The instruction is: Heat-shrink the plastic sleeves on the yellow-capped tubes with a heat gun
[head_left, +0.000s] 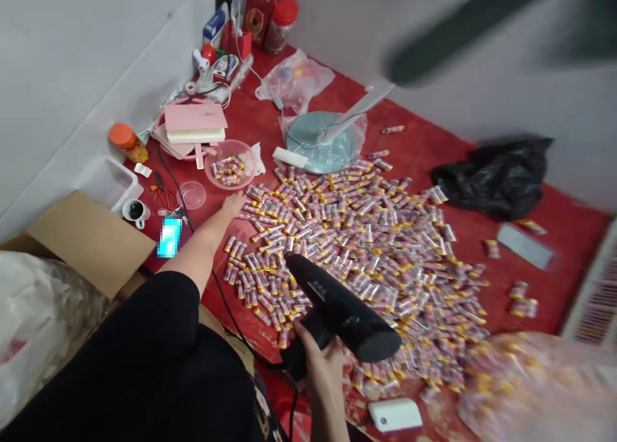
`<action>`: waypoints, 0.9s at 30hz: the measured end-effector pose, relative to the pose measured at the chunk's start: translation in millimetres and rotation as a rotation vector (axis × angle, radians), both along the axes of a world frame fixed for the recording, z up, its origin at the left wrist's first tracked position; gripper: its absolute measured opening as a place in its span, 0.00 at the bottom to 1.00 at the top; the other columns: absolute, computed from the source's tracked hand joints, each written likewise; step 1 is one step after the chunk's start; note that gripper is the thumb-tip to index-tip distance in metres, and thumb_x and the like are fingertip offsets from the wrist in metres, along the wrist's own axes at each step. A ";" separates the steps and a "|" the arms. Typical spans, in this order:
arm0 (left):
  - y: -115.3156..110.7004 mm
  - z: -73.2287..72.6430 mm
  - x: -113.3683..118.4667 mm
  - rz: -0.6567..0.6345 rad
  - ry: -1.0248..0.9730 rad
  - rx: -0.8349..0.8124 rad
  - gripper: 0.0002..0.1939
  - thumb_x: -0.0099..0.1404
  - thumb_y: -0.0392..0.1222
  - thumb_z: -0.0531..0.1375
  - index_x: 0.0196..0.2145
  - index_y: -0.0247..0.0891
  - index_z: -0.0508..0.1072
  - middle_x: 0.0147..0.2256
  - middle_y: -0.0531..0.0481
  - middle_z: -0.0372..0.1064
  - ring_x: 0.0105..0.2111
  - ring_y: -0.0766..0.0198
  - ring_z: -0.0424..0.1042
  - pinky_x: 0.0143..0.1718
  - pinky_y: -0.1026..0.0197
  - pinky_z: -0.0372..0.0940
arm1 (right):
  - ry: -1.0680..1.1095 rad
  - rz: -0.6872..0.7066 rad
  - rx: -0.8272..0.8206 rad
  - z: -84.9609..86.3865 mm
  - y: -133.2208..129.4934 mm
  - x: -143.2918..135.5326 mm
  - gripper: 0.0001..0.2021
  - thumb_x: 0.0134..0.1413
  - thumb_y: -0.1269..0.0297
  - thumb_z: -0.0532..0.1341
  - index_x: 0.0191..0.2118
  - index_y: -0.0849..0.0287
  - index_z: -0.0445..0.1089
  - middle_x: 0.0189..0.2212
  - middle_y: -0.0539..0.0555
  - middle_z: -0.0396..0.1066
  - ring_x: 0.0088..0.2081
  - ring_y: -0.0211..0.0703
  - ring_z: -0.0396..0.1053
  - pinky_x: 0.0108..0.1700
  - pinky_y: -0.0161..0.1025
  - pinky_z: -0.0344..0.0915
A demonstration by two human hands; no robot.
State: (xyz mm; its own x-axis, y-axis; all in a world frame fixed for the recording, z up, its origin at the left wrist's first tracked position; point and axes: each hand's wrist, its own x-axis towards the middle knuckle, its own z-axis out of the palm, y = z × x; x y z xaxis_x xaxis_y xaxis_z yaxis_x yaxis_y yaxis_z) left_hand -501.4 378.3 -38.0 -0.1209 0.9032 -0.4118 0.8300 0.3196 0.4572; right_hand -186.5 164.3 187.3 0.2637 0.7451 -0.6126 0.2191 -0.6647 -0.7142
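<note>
A black hair dryer (332, 307) is in my right hand (321, 362), fingers wrapped round its handle. Its narrow nozzle points up and to the left, over a wide spread of small clear-wrapped tubes (376, 243) with yellow ends. My left hand (234, 203) reaches out to the left edge of the spread, fingers extended and low over the red surface. I cannot tell whether it touches any tube. Just beyond it sits a pink mesh basket (253, 166) with several of the same tubes inside.
A grey round lamp base (308, 143) stands behind the pile. To the right lie a black plastic bag (496, 175) and a plastic bag of tubes (535, 390). A cup (139, 220), scissors (166, 201) and a cardboard box (89, 236) are at left. The dryer's cord (231, 313) crosses below my left arm.
</note>
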 end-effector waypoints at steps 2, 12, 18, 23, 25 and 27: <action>-2.0 -5.9 -1.7 0.024 0.019 -0.004 0.15 0.71 0.28 0.54 0.52 0.31 0.74 0.56 0.32 0.68 0.57 0.46 0.71 0.60 0.46 0.65 | 0.043 -0.077 -0.056 1.8 -3.3 2.0 0.28 0.33 0.55 0.76 0.40 0.58 0.68 0.26 0.48 0.71 0.26 0.41 0.67 0.26 0.36 0.67; -71.9 27.1 -47.2 0.205 0.073 0.247 0.17 0.78 0.43 0.49 0.58 0.36 0.67 0.53 0.38 0.68 0.53 0.55 0.71 0.56 0.56 0.66 | 0.195 -0.138 -0.037 -8.5 22.2 -13.3 0.28 0.32 0.56 0.77 0.39 0.57 0.66 0.24 0.46 0.69 0.25 0.40 0.67 0.25 0.35 0.65; -52.8 42.3 -102.9 0.402 -0.087 0.501 0.23 0.75 0.42 0.55 0.64 0.33 0.64 0.58 0.34 0.66 0.46 0.58 0.75 0.54 0.56 0.68 | 0.171 0.043 0.033 -0.4 44.1 -40.1 0.24 0.35 0.53 0.75 0.36 0.56 0.66 0.24 0.47 0.68 0.25 0.40 0.66 0.28 0.38 0.66; -136.3 42.2 -82.2 0.353 -0.118 0.439 0.18 0.77 0.43 0.52 0.56 0.33 0.72 0.53 0.37 0.72 0.55 0.55 0.72 0.61 0.53 0.64 | 0.082 0.195 -0.004 9.4 34.9 -46.4 0.28 0.31 0.52 0.75 0.40 0.56 0.67 0.23 0.46 0.67 0.24 0.40 0.64 0.26 0.37 0.64; -183.7 41.5 -62.7 0.336 -0.126 0.366 0.18 0.77 0.42 0.50 0.55 0.34 0.73 0.53 0.37 0.72 0.56 0.56 0.72 0.62 0.53 0.64 | 0.073 0.226 -0.048 11.3 24.2 -42.9 0.27 0.30 0.51 0.74 0.38 0.56 0.67 0.22 0.47 0.67 0.23 0.40 0.63 0.24 0.37 0.63; -223.5 41.4 -43.1 0.313 -0.130 0.314 0.18 0.77 0.41 0.49 0.53 0.34 0.74 0.51 0.37 0.73 0.54 0.56 0.73 0.61 0.53 0.66 | 0.083 0.243 -0.121 10.3 11.7 -36.6 0.25 0.31 0.50 0.73 0.35 0.56 0.66 0.21 0.47 0.66 0.22 0.39 0.61 0.22 0.37 0.61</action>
